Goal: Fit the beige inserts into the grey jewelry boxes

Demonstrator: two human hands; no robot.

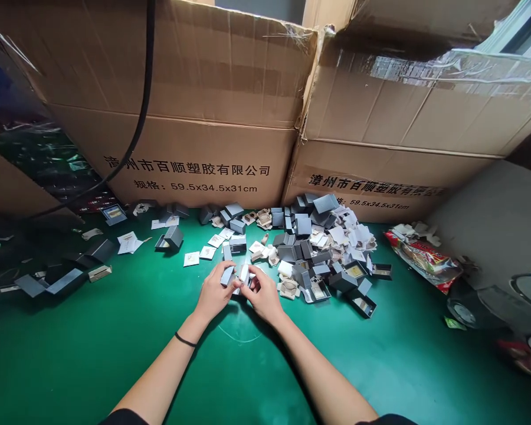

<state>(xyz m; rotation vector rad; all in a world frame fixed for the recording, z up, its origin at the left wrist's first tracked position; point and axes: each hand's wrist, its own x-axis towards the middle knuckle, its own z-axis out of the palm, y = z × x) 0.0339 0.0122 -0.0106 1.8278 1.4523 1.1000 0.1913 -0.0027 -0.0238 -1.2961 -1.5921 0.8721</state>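
Both my hands meet over the green table (115, 354), near its middle. My left hand (213, 292) is closed on a small grey box (227, 275), thumb on top. My right hand (261, 295) is closed around a small white piece (244, 273) beside that box. The two parts touch between my fingers. A black band sits on my left wrist. Just beyond my hands lies a heap of small grey boxes and white cards (314, 242).
Two large cardboard cartons (212, 88) (407, 118) stand along the back. A black cable (144, 100) hangs over the left carton. Loose grey boxes and lids (66, 277) lie at the left. A red printed bag (425, 257) and round dark objects (491, 301) sit at the right.
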